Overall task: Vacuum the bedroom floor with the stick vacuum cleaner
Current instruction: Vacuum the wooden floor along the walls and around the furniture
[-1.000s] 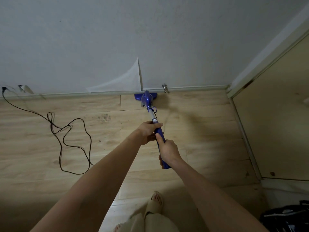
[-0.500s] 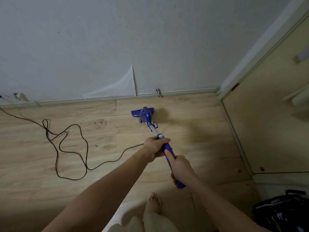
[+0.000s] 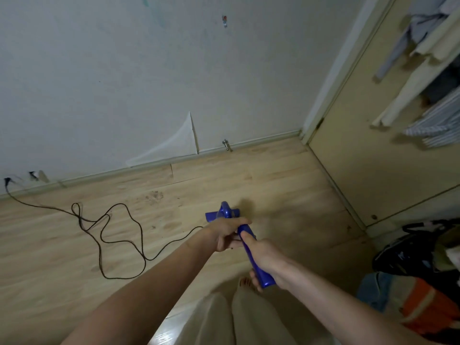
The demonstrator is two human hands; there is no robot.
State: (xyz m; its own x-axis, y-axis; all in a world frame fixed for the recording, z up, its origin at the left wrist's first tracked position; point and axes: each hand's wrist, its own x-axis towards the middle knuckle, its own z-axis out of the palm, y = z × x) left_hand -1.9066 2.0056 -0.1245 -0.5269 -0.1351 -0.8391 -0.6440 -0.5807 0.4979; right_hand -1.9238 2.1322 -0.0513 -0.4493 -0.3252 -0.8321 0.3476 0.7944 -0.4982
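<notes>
Both hands are gripping the blue handle of the stick vacuum cleaner (image 3: 245,241): I am seeing the left hand (image 3: 225,234) curling round the upper part of the handle, and the right hand (image 3: 266,260) wrapping the lower part, its thumb lying along the top of the handle and its fingers curling underneath near the blue end cap. The vacuum's blue floor head (image 3: 221,215) is resting on the wooden floor (image 3: 286,195), well apart from the baseboard, and is partly hidden behind the left hand. A black power cord (image 3: 109,235) is lying in loose loops on the floor to the left, running from a wall plug (image 3: 7,181) at the far left toward the left hand. On the white wall (image 3: 149,70) a flap of wallpaper (image 3: 174,145) is peeling away just above the baseboard, with a small metal door stop (image 3: 226,145) near it. A door (image 3: 373,120) is standing at the right, with clothes (image 3: 428,58) hanging beside it and a dark bag (image 3: 410,250) sitting on the floor below. Beige trouser legs (image 3: 236,319) are showing at the bottom edge.
</notes>
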